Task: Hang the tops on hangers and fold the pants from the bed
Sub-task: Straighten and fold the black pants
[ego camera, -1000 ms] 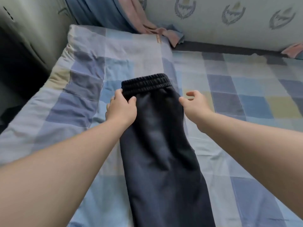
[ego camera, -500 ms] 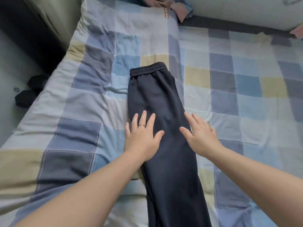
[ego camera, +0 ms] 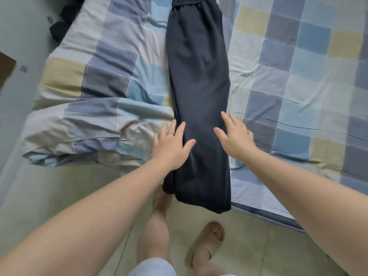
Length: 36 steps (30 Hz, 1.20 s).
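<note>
A bed (ego camera: 298, 80) takes up most of the view, covered by a sheet checked in blue, grey, pale yellow and white. The pants (ego camera: 199, 86) lie lengthwise on it. They are dark navy and doubled leg on leg into one long strip. Their elastic waistband is at the far end, cut by the top edge of the picture, and their hems hang over the near edge of the bed.

To the left of the pants a quilt (ego camera: 89, 116) in the same check lies bunched and creased, its edge touching the pants' left side. To the right of the pants the sheet is flatter, with a few wrinkles. Below the hems is a pale tiled floor (ego camera: 59, 196), where the person's bare legs stand, one foot in a tan sandal (ego camera: 205, 242). Far to the upper left of the pants some dark things (ego camera: 61, 22) sit on the floor, too blurred to name.

The left hand (ego camera: 171, 148) lies flat on the left edge of the pants, fingers straight and spread, thumb out across the cloth, gripping nothing. A thin ring (ego camera: 170, 133) shows on one finger. The right hand (ego camera: 235, 136) lies flat on the right edge of the pants, level with the left one. Its fingers are also straight and spread, and it holds nothing.
</note>
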{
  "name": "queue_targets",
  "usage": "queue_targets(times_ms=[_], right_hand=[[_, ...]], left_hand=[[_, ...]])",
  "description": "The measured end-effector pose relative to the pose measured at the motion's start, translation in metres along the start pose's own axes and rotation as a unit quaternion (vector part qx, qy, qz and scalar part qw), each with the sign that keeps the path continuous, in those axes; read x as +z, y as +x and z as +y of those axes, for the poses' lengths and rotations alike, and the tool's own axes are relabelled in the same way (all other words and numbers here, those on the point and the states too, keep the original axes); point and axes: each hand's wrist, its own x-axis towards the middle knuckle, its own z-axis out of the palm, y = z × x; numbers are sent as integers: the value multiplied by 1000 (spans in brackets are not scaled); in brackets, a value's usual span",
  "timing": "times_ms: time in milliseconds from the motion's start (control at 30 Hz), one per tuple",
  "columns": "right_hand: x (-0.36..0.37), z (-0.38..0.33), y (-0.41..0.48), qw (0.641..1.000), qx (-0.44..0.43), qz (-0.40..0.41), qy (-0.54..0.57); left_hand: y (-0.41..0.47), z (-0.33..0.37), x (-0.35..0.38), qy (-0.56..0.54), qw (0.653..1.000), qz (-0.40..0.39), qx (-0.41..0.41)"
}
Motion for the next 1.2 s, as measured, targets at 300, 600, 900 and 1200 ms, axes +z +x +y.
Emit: queue_targets(times_ms=[300,600,900,1200], right_hand=[[76,79,-91,997,32,-43,59],[201,147,-91,972,107,-52,203],[233,148,-62,959,156,40,234],[243,125,-76,963,123,-31,237]], left_hand=[[-105,-22,111,-120,982,-96,-111],[-70,-62,197,-238,955,-45,-171],[-45,-58,226,-323,924,42,-201],[-67,-101,215,-257,941,106,-191]])
